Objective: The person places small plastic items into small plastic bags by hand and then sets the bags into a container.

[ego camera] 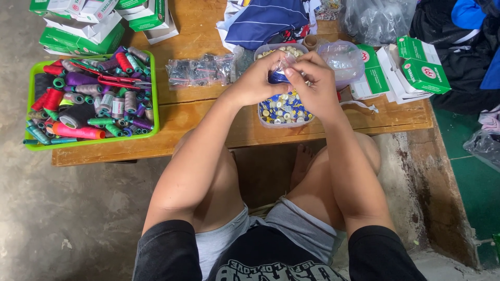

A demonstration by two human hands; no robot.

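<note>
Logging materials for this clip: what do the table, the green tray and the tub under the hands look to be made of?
Table: wood, orange-brown with visible grain, probably varnished. Green tray: likely plastic, bright even colour, moulded rim. Tub: clear plastic, since the buttons show through its wall.

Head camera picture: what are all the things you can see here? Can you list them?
wooden table: one, brown, across the top
green tray: one, bright green, table's left end
thread spools: many, mixed colours, in the tray
scissors: one, red handles, on the spools
boxes: several, green and white, top left and right
small bags: a few, clear with dark bits, table middle
button tub: one, clear, blue and yellow buttons, under the hands
striped cloth: one, navy, top middle
left hand: pinching a small clear bag
right hand: pinching the same bag
</note>
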